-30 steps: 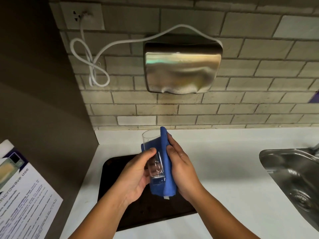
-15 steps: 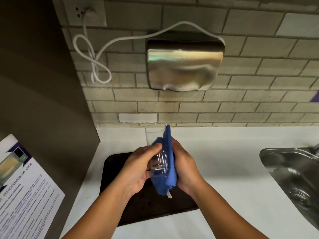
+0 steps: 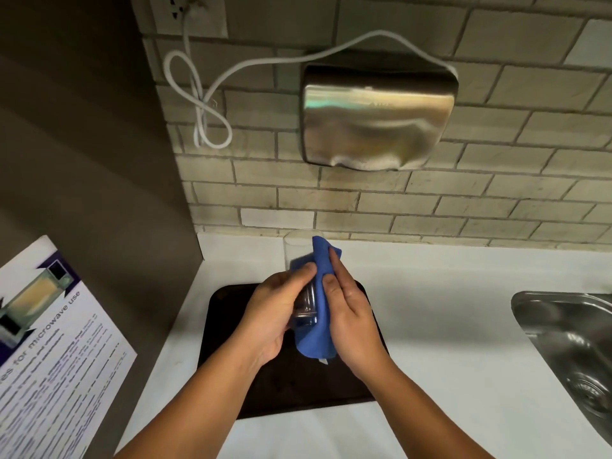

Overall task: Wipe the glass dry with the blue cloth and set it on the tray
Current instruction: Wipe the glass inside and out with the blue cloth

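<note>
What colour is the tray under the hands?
Very dark brown, almost black; the tray shows in the head view.

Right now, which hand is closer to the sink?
The right hand. It presses the blue cloth against the glass, on the side facing the sink. The left hand holds the glass from the far side, over the tray.

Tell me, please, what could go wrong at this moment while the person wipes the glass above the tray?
1. The glass is held in the air by the left hand at its lower part only; if still wet, it may slip and fall onto the dark tray.
2. The right hand presses the blue cloth against one side, so a hard push could tip the glass out of the grip.
3. The cloth hangs below the glass and might get caught under it when set down.
</note>
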